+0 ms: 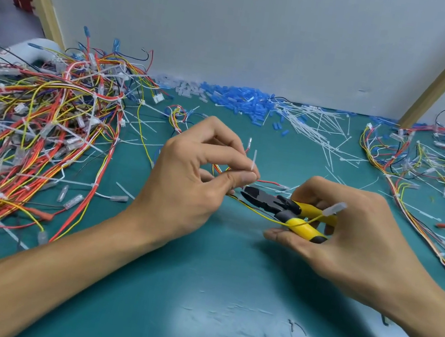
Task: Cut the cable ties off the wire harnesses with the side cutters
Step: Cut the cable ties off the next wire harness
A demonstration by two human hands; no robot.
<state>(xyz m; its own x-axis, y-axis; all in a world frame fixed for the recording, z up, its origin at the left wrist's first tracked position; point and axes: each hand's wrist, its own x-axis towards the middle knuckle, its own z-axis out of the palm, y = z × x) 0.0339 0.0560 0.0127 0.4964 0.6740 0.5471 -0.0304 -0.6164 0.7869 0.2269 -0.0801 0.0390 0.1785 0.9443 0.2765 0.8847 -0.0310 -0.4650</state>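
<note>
**Forearms in, one tie at the blades, much still bound**

Our two forearms (55,258) reach in over the green mat (223,299), nearest to us, and meet at the side cutters (282,205), our landmark for everything else. Far left of the side cutters lies a thick heap of harnesses (36,124), red, orange and yellow wires with white ties cinched round them; we judge this the work left, and the larger share. Just left of the cutters our left hand (193,181) pinches a small harness (268,182) between thumb and forefinger, right at its cable tie (253,160), whose white tail stands up above the thumb; the other fingers curl loosely. The black nose of the cutters points into that pinch, close against the thumb tip; whether the blades are round the tie we cannot tell. Beyond the cutters, toward the wall (266,29), a drift of blue sleeves (244,99) and a scatter of loose white ties (318,128) lie: ties already off, we reckon. Our right hand (352,226) wraps the yellow handles, fingers curled over the far one and thumb under the near one; the handles stand a little apart, so we judge this cut not yet made. Far right of the cutters spreads a second, looser lot of harnesses (434,169), probably finished, though we cannot be sure.
</note>
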